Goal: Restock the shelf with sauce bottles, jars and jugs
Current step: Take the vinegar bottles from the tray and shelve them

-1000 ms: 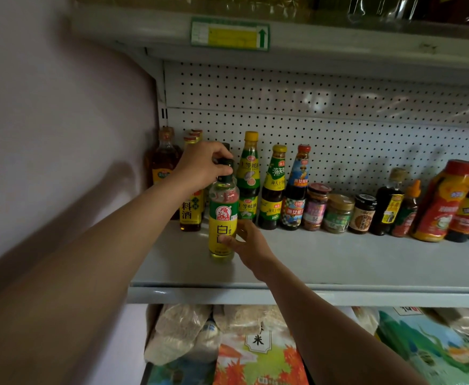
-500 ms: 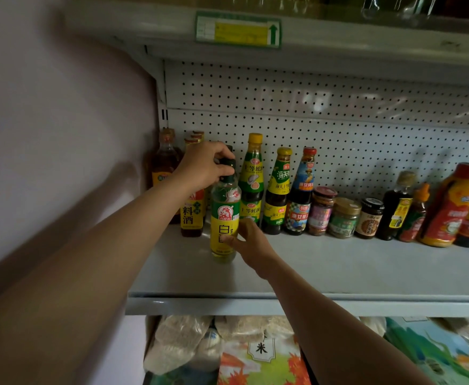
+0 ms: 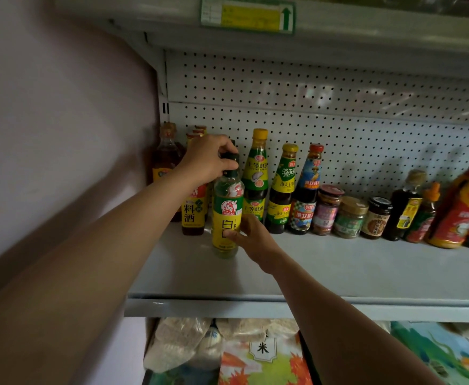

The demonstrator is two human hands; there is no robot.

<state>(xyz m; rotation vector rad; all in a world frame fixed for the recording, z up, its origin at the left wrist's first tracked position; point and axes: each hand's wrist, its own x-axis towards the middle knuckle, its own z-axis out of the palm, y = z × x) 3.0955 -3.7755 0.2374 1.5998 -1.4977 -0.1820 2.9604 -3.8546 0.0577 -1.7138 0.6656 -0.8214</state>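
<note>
Two hands (image 3: 208, 159) (image 3: 251, 236) still grip yellow-label bottle (image 3: 227, 218), unmoved.

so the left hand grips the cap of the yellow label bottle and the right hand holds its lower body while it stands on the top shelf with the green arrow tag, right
Not quite. The head view shows the yellow label bottle standing on the middle shelf, under the tagged shelf. The left hand does grip its cap, the right hand its lower body.

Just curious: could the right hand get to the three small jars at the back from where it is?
Probably yes. The right hand would first have to let go of the yellow-label bottle; the shelf before the jars lies bare.
</note>
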